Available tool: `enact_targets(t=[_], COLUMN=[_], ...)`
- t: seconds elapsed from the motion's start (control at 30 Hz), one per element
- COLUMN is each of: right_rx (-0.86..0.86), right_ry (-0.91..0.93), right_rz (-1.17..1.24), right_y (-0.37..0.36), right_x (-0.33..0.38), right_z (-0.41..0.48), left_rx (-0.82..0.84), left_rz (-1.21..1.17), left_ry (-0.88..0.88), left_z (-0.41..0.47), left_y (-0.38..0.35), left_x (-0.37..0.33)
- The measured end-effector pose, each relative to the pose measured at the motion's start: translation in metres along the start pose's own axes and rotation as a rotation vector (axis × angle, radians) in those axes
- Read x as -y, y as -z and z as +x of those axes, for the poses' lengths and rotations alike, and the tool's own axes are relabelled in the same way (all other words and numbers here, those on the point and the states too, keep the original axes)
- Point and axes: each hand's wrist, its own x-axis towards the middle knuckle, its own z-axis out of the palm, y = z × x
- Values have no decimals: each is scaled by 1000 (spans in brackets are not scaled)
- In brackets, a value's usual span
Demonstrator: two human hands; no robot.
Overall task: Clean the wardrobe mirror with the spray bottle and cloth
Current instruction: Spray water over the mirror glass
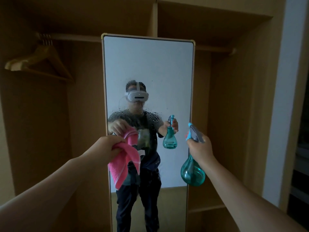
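Note:
A tall wardrobe mirror [148,61] with a light wooden frame stands upright in the middle of the open wardrobe. Spray droplets cover its glass at mid height. My left hand [108,146] grips a pink cloth [124,163] that hangs down in front of the mirror's lower left part, close to the glass. My right hand [199,148] holds a teal spray bottle [192,171] by its grey and blue trigger head, at the mirror's right edge, nozzle toward the glass. The mirror reflects a person with both items.
Wooden hangers [38,62] hang on a rail at the upper left of the wardrobe. A shelf [207,208] sits low in the right compartment. A white wall [282,97] and dark furniture lie at the far right.

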Motion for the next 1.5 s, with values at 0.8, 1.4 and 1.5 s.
enact_targets(t=[0.8,1.4,1.5], right_rx=[52,97,172], right_ry=[-183,-130,-94], right_rz=[-73,-44,-43], right_y=[-6,-12,-26], right_x=[-67,-61,-54], right_z=[-41,-60,-64], left_rx=[119,87,74], left_rz=[-30,-30,-36], left_ry=[58,108,136], left_z=[-32,-53,-59], left_y=[-50,-37,-31], left_x=[15,26,29])
